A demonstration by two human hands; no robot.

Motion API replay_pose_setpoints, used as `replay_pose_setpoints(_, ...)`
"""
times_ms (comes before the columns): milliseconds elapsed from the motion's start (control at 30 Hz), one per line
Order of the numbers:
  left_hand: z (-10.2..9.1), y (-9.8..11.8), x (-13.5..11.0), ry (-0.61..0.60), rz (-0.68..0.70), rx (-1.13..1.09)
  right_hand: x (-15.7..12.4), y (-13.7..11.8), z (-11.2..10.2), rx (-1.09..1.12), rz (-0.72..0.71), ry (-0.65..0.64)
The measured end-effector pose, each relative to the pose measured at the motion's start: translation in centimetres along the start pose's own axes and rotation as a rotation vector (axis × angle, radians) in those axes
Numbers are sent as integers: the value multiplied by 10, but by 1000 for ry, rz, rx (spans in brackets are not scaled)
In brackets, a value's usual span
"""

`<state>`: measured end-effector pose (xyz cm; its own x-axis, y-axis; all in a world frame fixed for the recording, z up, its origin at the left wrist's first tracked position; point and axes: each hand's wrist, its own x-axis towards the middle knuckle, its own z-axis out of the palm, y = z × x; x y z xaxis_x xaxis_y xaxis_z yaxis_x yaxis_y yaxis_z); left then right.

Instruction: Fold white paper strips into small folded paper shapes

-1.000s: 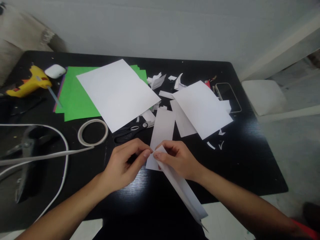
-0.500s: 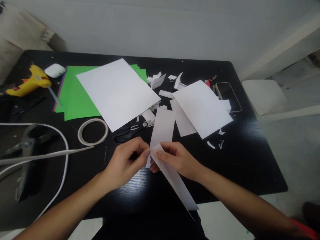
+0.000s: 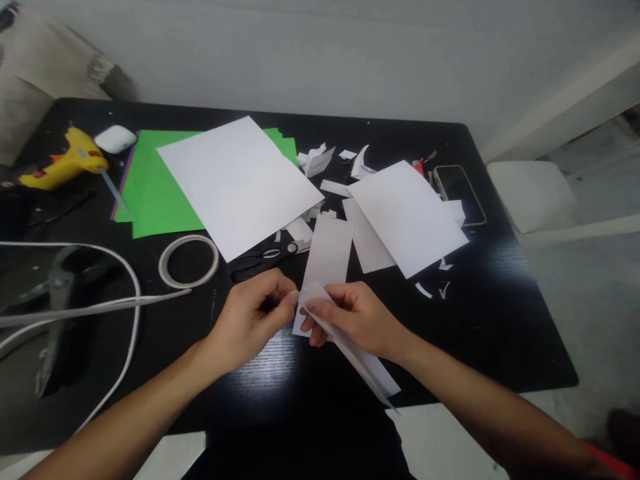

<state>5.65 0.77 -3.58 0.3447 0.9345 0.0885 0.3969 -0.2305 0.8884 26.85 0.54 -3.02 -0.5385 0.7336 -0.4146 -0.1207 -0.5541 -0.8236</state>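
Note:
A folded strip of white paper (image 3: pixel 363 363) is pinched between the thumb and fingers of my right hand (image 3: pixel 350 317), its long end slanting down toward the table's front edge. My left hand (image 3: pixel 257 313) is closed in a pinch at the strip's upper left corner; whether it grips the paper or something tiny there is hard to see. Under and beyond my hands lies another white paper strip (image 3: pixel 327 250), flat on the black table (image 3: pixel 475 333). Black-handled scissors (image 3: pixel 265 257) rest just past my left hand, blades partly under paper.
A large white sheet (image 3: pixel 235 190) covers part of a green paper stack (image 3: pixel 160 193). Left are a tape roll (image 3: pixel 164 267), yellow glue gun (image 3: pixel 75 160), white case (image 3: pixel 115 139) and white cable (image 3: pixel 135 333). Right are a smaller white sheet (image 3: pixel 407 217), phone (image 3: pixel 467 193) and paper scraps (image 3: pixel 444 289).
The strip in my right hand has turned slightly, its lower end lifting and its two layers spreading apart. Both hands stay nearly in place; the view has shifted a little.

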Motion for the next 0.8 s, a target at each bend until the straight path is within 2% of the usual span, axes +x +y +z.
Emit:
replay_pose_setpoints(300, -1, 0, -1, -29, -14, 10, 0, -3, -1, -19, 23, 3)
replay_pose_setpoints(567, -3, 1, 0, -110, -152, -135, 1, -1, 2, -11, 58, 6)
replay_pose_setpoints(800, 2, 4, 2, -163, -190, -212, 2, 3, 3, -20, 63, -1)
